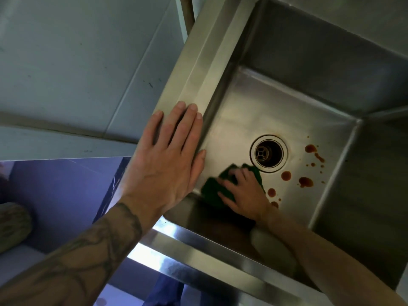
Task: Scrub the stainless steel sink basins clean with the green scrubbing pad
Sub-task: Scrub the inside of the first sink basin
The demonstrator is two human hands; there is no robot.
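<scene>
Head view, looking down into a stainless steel sink basin (242, 111). The round drain (268, 153) sits in the basin floor and serves as the reference point here.

The green scrubbing pad (215, 191) is seen lying on the basin floor just below and left of the drain, its upper edge almost touching the drain ring. It is covered by the right hand (247, 195), whose fingers are spread across its top and pressed down on it. The hand is blurred, so the exact lie of the fingertips cannot be made out. Most of the visible pad sticks out to the left of the hand, away from the drain; a narrow strip shows on the drain side.

The left hand (167, 160) is laid flat on the sink rim (198, 69), well left of the drain, fingers straight and close together, holding nothing.

Reddish-brown spots (305, 181) are scattered on the floor to the right of and below the drain, near the right hand but not under the pad.

The pad is judged to be light, thin and floppy, with a rough face; it would likely fold or slip out if pushed from one edge. It is probably best held under a flat palm and spread fingers near its middle, so pressure is shared. The steel floor looks smooth and may be slippery.
</scene>
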